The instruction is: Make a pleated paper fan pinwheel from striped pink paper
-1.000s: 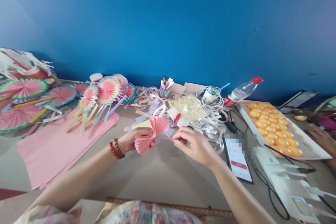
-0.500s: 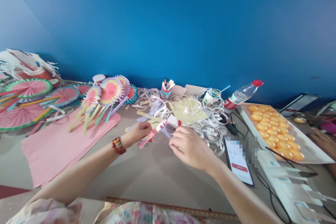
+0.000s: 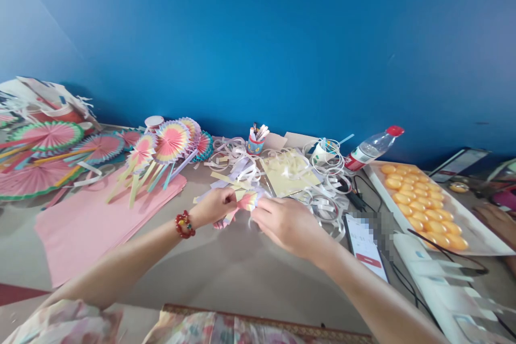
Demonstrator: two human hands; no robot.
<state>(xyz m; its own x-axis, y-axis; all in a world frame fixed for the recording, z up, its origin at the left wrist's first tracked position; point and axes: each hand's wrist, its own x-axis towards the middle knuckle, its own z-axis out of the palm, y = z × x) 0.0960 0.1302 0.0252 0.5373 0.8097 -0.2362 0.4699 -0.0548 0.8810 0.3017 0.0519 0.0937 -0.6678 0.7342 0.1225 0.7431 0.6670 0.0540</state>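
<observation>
My left hand [image 3: 215, 205], with a red bead bracelet at the wrist, is closed on a folded pink pleated paper piece [image 3: 240, 205] just above the table. My right hand [image 3: 282, 221] meets it from the right, fingers pinched on the same paper's end. The two hands touch at the paper, which is squeezed into a narrow bundle and blurred. Behind them lies a heap of white paper strips [image 3: 322, 193] and a pale yellow sheet [image 3: 288, 172].
Pink paper sheets [image 3: 92, 220] lie at left, with finished pleated paper fans [image 3: 169, 142] on sticks behind them. A small cup of pens [image 3: 255, 142], a plastic bottle [image 3: 371, 148], a phone [image 3: 365, 247], cables and a tray of orange pieces [image 3: 423, 199] stand at right. Another person's hand [image 3: 497, 220] shows far right.
The pink paper was spread as a fan in my left hand; it has been folded shut into a narrow bundle. My right hand has moved left and taken hold of its end.
</observation>
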